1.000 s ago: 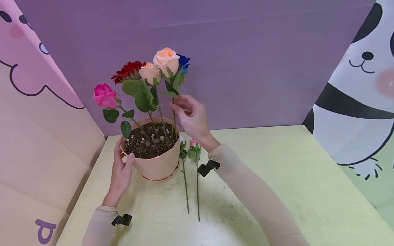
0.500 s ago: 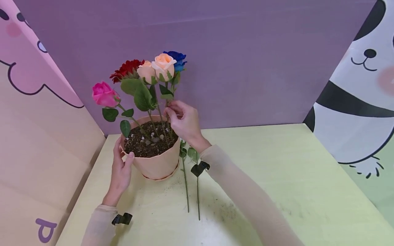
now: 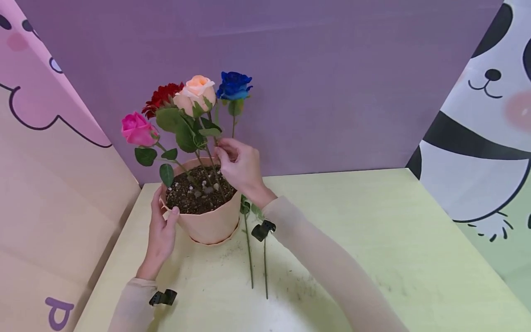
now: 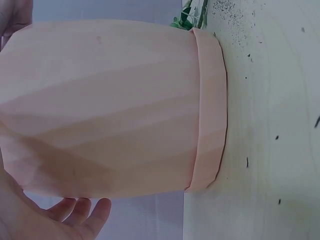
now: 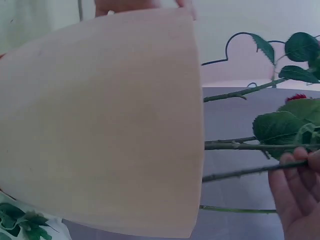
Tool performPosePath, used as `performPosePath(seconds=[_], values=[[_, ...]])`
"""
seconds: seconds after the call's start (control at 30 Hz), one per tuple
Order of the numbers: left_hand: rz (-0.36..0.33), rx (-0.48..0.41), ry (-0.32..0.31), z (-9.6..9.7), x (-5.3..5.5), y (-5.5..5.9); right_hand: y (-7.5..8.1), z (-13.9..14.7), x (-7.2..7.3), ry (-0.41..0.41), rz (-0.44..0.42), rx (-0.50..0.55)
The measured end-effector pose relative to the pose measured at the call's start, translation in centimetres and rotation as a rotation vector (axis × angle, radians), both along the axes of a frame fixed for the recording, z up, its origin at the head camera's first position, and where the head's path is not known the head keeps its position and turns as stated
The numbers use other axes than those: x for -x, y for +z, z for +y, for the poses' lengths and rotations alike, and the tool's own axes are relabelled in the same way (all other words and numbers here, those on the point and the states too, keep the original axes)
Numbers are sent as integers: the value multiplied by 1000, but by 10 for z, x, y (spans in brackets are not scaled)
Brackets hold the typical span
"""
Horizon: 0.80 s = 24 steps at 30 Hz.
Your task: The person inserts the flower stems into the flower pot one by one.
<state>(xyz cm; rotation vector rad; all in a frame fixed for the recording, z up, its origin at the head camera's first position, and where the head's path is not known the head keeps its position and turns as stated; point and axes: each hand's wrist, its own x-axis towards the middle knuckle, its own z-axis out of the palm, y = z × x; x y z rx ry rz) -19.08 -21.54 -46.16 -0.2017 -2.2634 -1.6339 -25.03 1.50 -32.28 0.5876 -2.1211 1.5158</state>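
In the head view, a peach-coloured flower pot [image 3: 211, 227] full of dark soil [image 3: 195, 198] stands on the table. My left hand [image 3: 163, 236] grips its left side, thumb at the rim and fingers around the outer wall. My right hand [image 3: 242, 169] pinches the stem of a peach rose [image 3: 201, 90] above the soil; in the right wrist view that stem [image 5: 240, 173] runs down behind the pot's rim. A second peach rose [image 3: 182, 102] is partly hidden behind the first. Around them rise a pink rose [image 3: 138, 129], a red flower [image 3: 161, 99] and a blue rose [image 3: 234, 85].
Two more flower stems lie on the table right of the pot, one stem [image 3: 249, 253] beside the other stem [image 3: 266, 269]; their heads are hidden behind my right arm. Soil crumbs [image 3: 303, 288] are scattered on the tabletop [image 3: 373, 221]. A purple backdrop [image 3: 332, 92] stands behind.
My right hand has moved left with the pinched stem, and the peach rose has shifted left in front of the other one. The blue rose now shows fully. My left hand stays on the pot.
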Motion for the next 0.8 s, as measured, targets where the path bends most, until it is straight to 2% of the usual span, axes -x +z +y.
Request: performPosePath(seconds=[0.23,0.5,0.8], values=[[-5,-3,1,0,-1,1,-2,5,-2,-8,-96,56],[-3,3,1,2,-1,2,-5,13,0,20,-122,82],[-2,12,5,1,-2,1,-11,16,-4,36,-155,55]])
